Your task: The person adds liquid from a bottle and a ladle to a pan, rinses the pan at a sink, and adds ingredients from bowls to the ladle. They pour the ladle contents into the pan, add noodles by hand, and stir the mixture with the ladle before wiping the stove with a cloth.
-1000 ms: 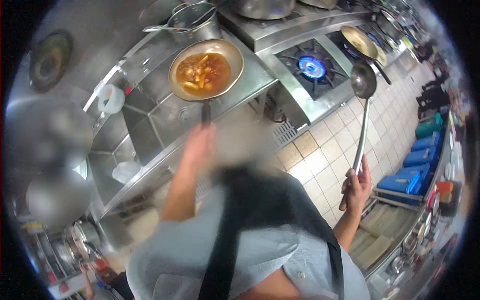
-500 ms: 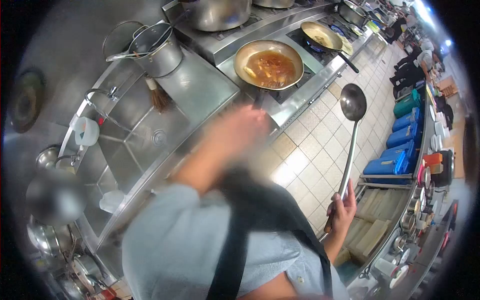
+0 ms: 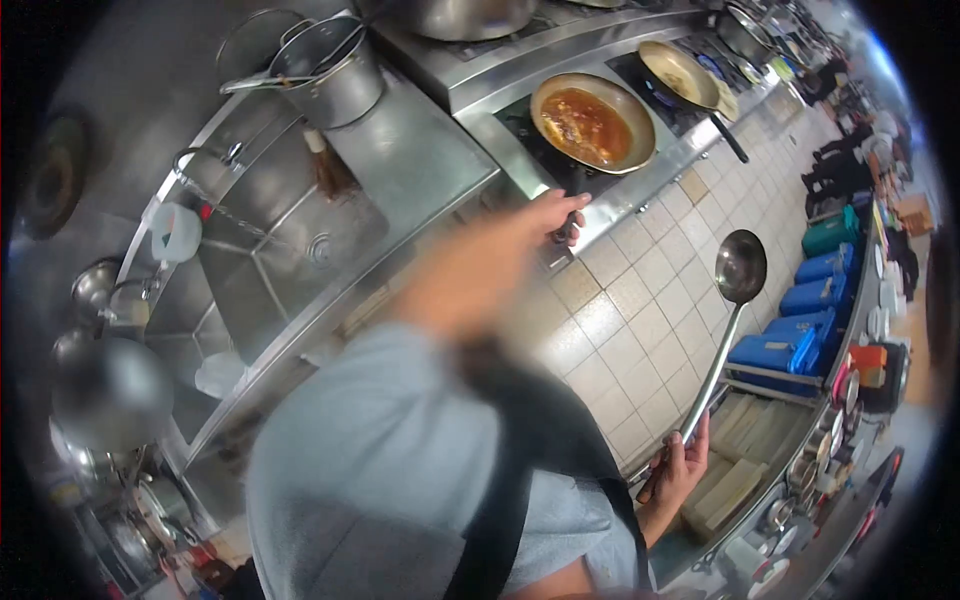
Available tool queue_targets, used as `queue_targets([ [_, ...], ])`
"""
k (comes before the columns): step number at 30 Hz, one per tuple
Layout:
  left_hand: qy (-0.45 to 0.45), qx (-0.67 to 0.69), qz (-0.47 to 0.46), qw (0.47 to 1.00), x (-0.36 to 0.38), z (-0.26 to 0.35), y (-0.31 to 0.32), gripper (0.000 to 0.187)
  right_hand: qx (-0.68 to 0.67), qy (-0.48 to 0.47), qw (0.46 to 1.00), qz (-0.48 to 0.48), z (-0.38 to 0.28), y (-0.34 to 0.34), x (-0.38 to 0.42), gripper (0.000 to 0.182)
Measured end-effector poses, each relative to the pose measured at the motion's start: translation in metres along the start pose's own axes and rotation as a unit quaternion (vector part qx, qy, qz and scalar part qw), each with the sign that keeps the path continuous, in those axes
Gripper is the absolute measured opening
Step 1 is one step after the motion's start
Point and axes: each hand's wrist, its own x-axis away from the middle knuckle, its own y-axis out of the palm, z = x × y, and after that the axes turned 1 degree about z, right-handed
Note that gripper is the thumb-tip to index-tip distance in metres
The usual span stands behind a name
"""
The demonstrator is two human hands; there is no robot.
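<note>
My left hand is closed round the dark handle of a frying pan over the stove. Reddish-brown sauce with pieces in it lies in that pan. Lower right, my right hand grips the handle end of a long metal ladle, whose bowl points up and away over the floor. The bowl looks empty.
A second frying pan sits on a burner beyond the first. At left are a steel sink, a brush and a metal pot. Blue bins line the right side, with people farther back.
The view has shifted, moving the stove rightward in frame. The held pan has moved slightly closer to the second pan, and its sauce has spread differently. My left hand is less blurred.
</note>
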Motion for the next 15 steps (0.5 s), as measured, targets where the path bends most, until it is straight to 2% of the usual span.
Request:
queue_targets([
  [2, 0.041, -0.095, 0.002, 0.995, 0.007, 0.013, -0.007, 0.035, 0.012, -0.004, 1.0, -0.006, -0.007, 0.007, -0.006, 0.06],
  [3, 0.094, -0.284, 0.079, 0.951, 0.026, 0.025, -0.007, 0.05, 0.013, -0.009, 1.0, -0.013, -0.01, 0.011, -0.008, 0.06],
  [4, 0.186, -0.34, 0.127, 0.913, 0.007, 0.008, -0.027, 0.059, 0.014, -0.009, 1.0, -0.021, -0.013, 0.016, -0.011, 0.06],
  [6, 0.33, -0.443, 0.22, 0.804, -0.011, -0.009, -0.071, 0.06, 0.04, -0.019, 0.999, -0.028, -0.017, 0.026, -0.016, 0.06],
  [7, 0.328, -0.442, 0.226, 0.804, -0.005, -0.006, -0.09, 0.06, 0.042, -0.02, 0.998, -0.039, -0.019, 0.031, -0.018, 0.06],
  [9, 0.236, -0.627, 0.273, 0.69, 0.016, -0.002, -0.137, 0.067, 0.039, -0.026, 0.998, -0.051, -0.022, 0.044, -0.023, 0.06],
  [10, 0.233, -0.626, 0.277, 0.691, 0.027, -0.004, -0.164, 0.067, 0.034, -0.034, 0.997, -0.059, -0.024, 0.052, -0.024, 0.06],
  [12, 0.277, -0.72, 0.232, 0.592, 0.043, -0.01, -0.213, 0.067, 0.044, -0.036, 0.996, -0.069, -0.034, 0.072, -0.021, 0.06],
  [13, 0.273, -0.718, 0.237, 0.594, 0.051, -0.003, -0.226, 0.067, 0.041, -0.039, 0.996, -0.067, -0.037, 0.083, -0.019, 0.061],
  [15, 0.168, -0.729, 0.313, 0.586, 0.071, 0.018, -0.254, 0.065, 0.041, -0.042, 0.995, -0.077, -0.042, 0.103, -0.013, 0.062],
])
